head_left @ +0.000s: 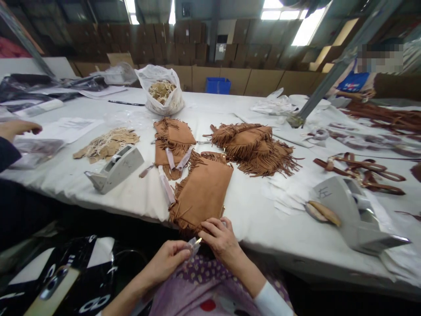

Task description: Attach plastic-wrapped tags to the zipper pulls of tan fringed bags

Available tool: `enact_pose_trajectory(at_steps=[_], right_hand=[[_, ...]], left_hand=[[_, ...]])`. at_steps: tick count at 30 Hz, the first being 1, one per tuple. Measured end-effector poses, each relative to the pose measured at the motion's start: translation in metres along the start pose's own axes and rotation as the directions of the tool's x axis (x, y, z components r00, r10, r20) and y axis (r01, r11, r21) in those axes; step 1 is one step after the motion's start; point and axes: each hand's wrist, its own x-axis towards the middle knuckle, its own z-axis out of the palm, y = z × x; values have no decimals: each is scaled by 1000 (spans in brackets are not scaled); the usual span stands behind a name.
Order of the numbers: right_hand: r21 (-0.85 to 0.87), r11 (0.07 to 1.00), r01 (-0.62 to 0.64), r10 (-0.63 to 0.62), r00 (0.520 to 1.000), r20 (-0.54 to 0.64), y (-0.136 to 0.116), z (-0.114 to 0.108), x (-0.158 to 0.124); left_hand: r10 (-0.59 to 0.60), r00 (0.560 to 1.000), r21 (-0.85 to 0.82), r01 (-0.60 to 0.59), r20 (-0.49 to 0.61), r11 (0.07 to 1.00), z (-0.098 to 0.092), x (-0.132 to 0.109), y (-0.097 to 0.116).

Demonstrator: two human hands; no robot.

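Note:
A brown suede fringed bag [201, 192] lies at the near edge of the white table [263, 210], hanging slightly over it. My right hand [221, 240] rests on its near corner, fingers pinched on a small gold metal fitting and clear film [196, 242]. My left hand [167, 260] is closed on the same bit of clear film from the left. Both hands sit above my lap.
More fringed bags lie at the middle [173, 140] and right [253, 147]. Two grey tape dispensers [115, 169] [353, 215], tan scrap pieces [107, 142], a plastic sack [162, 90], brown straps [362, 169]. Another person's hand [18, 128] at left, a co-worker at far right.

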Motion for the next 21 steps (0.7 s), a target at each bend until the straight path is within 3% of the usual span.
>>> enact_pose_trajectory(at_steps=[3, 6, 8, 10, 11, 13, 15, 18, 21], right_hand=[[28, 1000, 3, -3, 1000, -20, 1, -1, 0], [120, 992, -26, 30, 999, -33, 0, -9, -6], [213, 970, -120, 139, 988, -75, -7, -16, -14], [348, 888, -301, 366, 920, -137, -17, -20, -23], [431, 806, -406, 502, 855, -134, -23, -20, -27], [594, 567, -571, 715, 699, -10, -35, -16, -32], [706, 293, -645, 791, 579, 200, -44, -9, -32], [783, -58, -620, 747, 493, 446, -51, -1, -24], [797, -235, -557, 731, 439, 523, -54, 1, -17]], left_hand=[[85, 996, 133, -79, -38, 988, 14, 16, 7], [115, 991, 116, -106, -69, 988, 24, 25, 6], [97, 987, 21, -96, -124, 995, 27, 27, 3], [69, 980, -78, -85, -186, 993, 28, 28, 1], [48, 977, -128, -76, -208, 989, 28, 28, 0], [-5, 971, -245, -55, -240, 968, 28, 29, 0], [-54, 967, -334, -33, -249, 942, 28, 32, 3], [-50, 976, -333, -23, -210, 943, 28, 36, 10], [-4, 985, -270, -43, -172, 962, 27, 36, 17]])
